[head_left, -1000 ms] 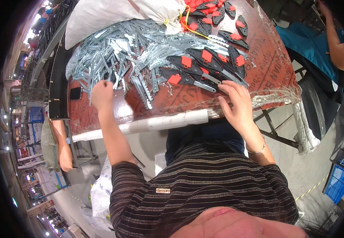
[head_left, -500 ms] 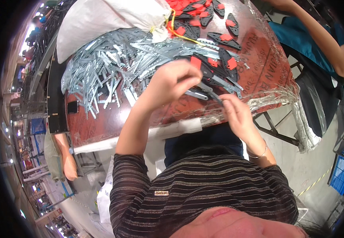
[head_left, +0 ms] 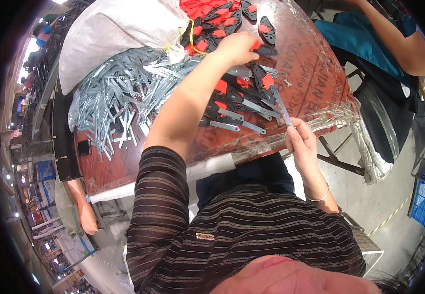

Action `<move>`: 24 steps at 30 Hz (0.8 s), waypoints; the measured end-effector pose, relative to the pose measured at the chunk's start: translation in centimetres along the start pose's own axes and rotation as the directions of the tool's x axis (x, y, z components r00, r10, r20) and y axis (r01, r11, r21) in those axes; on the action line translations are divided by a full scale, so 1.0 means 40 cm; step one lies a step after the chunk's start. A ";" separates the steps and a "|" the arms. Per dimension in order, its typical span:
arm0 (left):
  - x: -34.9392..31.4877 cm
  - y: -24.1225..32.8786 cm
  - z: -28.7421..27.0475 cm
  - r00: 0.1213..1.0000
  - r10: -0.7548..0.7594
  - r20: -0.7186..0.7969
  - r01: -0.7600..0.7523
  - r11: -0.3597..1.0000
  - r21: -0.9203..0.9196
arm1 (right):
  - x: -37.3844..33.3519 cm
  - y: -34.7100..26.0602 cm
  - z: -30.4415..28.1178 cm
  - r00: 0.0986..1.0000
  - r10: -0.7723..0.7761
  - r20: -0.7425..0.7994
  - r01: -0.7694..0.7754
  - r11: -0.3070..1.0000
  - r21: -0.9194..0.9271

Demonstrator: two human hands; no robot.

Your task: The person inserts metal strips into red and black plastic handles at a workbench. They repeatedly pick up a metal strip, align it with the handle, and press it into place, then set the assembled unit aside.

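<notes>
My left hand point(head_left: 239, 49) reaches across the table, its fingers closed on a black plastic part point(head_left: 266, 50) with a red tab, blurred by motion. Nearer the front edge, my right hand point(head_left: 301, 142) pinches the end of a flat, notched metal strip point(head_left: 282, 107). The strip's far end meets another black part point(head_left: 258, 73) with a red tab; whether they are joined I cannot tell. Just left of that strip, several black parts with red tabs lie in a row, metal strips point(head_left: 254, 128) sticking out of them toward me.
A large pile of loose metal strips point(head_left: 109, 93) covers the table's left side, below a white sack point(head_left: 109, 34). Red and black parts point(head_left: 212, 19) are heaped at the back. A small black object point(head_left: 84, 147) lies at the left edge. Another person's arm point(head_left: 394, 41) is at upper right.
My left hand has moved away from the strip, up and right, to a black part farther back. My right hand has kept the strip and shifted slightly right. The whole view has shifted a little.
</notes>
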State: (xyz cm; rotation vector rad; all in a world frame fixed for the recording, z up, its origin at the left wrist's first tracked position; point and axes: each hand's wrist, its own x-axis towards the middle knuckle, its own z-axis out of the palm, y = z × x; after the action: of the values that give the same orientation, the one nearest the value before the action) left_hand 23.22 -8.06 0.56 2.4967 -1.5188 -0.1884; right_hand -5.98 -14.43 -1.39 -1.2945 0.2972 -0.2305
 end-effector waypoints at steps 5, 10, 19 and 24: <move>-0.158 -0.003 -0.058 0.984 -0.177 0.009 -0.012 -0.115 -0.993 | -0.010 -0.001 0.023 0.999 -0.041 0.030 0.041 0.999 0.026; -0.336 0.045 -0.027 0.998 -0.021 -0.066 -0.054 -0.838 -0.543 | -0.027 -0.012 0.083 0.987 -0.032 0.157 0.030 0.999 0.014; -0.461 0.128 -0.014 0.945 -0.328 -0.010 -0.315 -0.899 -0.303 | -0.085 -0.014 0.123 0.967 0.062 0.246 -0.032 0.991 -0.127; -0.476 0.142 -0.012 0.905 -0.412 0.107 -0.370 -0.886 -0.281 | -0.106 -0.028 0.134 0.953 0.115 0.279 -0.077 0.987 -0.144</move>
State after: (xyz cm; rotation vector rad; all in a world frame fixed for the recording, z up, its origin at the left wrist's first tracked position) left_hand 9.68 6.38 2.41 0.1244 0.1779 -0.7051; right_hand -8.12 -8.45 1.35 -1.4201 0.1288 0.0622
